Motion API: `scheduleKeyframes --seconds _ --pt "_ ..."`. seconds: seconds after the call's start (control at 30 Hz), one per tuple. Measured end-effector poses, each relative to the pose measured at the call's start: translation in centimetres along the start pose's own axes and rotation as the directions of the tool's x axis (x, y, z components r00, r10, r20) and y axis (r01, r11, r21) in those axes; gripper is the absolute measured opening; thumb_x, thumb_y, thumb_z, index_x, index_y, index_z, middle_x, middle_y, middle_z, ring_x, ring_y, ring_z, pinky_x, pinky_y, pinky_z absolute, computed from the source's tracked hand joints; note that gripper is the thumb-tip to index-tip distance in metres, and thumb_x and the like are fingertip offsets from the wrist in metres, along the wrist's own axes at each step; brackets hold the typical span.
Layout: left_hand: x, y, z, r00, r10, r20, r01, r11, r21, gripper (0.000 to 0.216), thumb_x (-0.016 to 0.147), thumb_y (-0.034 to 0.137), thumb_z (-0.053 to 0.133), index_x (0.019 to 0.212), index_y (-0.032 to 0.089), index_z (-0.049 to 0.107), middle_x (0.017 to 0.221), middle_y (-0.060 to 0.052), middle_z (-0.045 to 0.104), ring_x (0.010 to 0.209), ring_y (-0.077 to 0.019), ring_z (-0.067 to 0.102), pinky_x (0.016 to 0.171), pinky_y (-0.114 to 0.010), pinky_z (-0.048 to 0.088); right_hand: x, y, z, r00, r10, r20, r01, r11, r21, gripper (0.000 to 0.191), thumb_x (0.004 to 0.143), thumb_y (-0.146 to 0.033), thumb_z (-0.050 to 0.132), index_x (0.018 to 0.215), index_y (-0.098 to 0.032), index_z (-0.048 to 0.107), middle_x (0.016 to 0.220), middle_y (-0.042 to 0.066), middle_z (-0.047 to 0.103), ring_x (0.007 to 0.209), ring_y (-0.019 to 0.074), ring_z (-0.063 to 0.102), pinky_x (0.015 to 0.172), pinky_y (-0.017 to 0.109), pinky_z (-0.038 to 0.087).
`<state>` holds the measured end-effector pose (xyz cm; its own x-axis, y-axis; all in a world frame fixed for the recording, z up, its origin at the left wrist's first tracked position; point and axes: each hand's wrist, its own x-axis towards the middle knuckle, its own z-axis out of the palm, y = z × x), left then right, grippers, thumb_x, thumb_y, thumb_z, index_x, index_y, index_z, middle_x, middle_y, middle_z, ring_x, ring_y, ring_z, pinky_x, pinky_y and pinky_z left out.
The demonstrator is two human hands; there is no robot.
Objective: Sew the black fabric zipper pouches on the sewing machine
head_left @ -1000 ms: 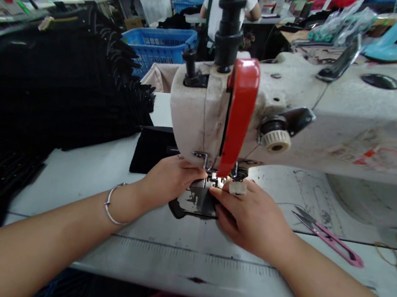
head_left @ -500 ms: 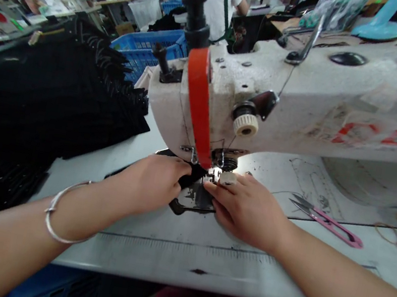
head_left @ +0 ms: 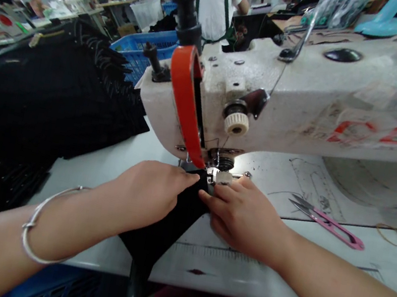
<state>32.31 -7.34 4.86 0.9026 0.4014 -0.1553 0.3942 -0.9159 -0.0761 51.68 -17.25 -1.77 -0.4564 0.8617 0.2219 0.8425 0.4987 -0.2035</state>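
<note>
A piece of black fabric (head_left: 181, 212) lies at the presser foot (head_left: 213, 174) of a white sewing machine (head_left: 291, 103), its lower end drooping over the table's front edge. My left hand (head_left: 150, 194) is closed on the fabric's left side, fingertips pressing it down just left of the foot. On the other side my right hand (head_left: 244, 213) is bent, its fingers together against the fabric's right edge, close to the foot. The undersides of both hands are hidden.
Pink-handled thread snips (head_left: 327, 222) lie on the white table (head_left: 229, 277) right of my right hand. A large heap of black garment pieces (head_left: 38, 100) stands at the left. Behind are a blue basket (head_left: 143, 44) and a seated person in white (head_left: 213, 10).
The black fabric has turned and now stretches toward the table's front edge, covering the metal plate. Both hands stay by the foot. The orange guard shows at a slightly different angle.
</note>
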Motion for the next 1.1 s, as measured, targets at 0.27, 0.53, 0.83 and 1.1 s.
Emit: scheduleKeyframes --seconds 0.27,0.53,0.83,1.1 --pt "0.2 2.8 1.8 0.988 0.041 -0.152 -0.039 0.999 0.013 0.028 0.079 0.004 0.049 0.101 0.009 0.066 0.106 -0.015 0.064 0.099 -0.0302 0.061 0.083 -0.045 0.056 0.0 -0.3 -0.3 1.000 -0.012 0.015 0.013 1.000 -0.021 0.034 0.093 -0.026 0.050 0.124 -0.015 0.060 0.090 0.002 0.062 0.080 0.0201 0.054 0.072 0.039 0.028" --pt "0.6 2.9 2.0 0.988 0.002 -0.154 -0.014 0.997 -0.081 0.022 0.083 0.010 0.053 0.100 0.010 0.066 0.107 -0.014 0.065 0.099 -0.0292 0.060 0.088 -0.046 0.054 0.0 -0.2 0.1 1.000 -0.003 0.007 0.003 0.998 -0.055 0.033 0.090 -0.026 0.055 0.120 -0.014 0.061 0.086 0.001 0.061 0.077 0.0196 0.053 0.072 0.039 0.027" --pt "-6.3 -2.4 4.3 0.761 -0.641 -0.099 0.480 0.659 -0.580 0.040 0.094 0.054 0.044 0.101 0.020 0.063 0.102 -0.006 0.060 0.098 -0.0258 0.057 0.092 -0.045 0.046 0.0 0.1 0.6 0.999 -0.018 0.028 0.021 0.995 -0.096 0.049 0.089 -0.018 0.055 0.137 -0.015 0.050 0.096 0.004 0.062 0.083 0.0212 0.054 0.076 0.039 0.032" --pt "-4.4 1.2 5.4 0.610 -0.785 0.114 0.262 0.063 -0.963 0.028 0.071 0.033 0.073 0.088 0.019 0.055 0.080 0.001 0.060 0.076 -0.0191 0.059 0.073 -0.032 0.048 0.4 0.1 0.8 0.992 -0.016 -0.122 0.009 0.998 -0.061 0.020 0.089 -0.009 0.052 0.097 -0.018 0.066 0.120 0.010 0.060 0.100 0.0259 0.052 0.082 0.039 0.039"
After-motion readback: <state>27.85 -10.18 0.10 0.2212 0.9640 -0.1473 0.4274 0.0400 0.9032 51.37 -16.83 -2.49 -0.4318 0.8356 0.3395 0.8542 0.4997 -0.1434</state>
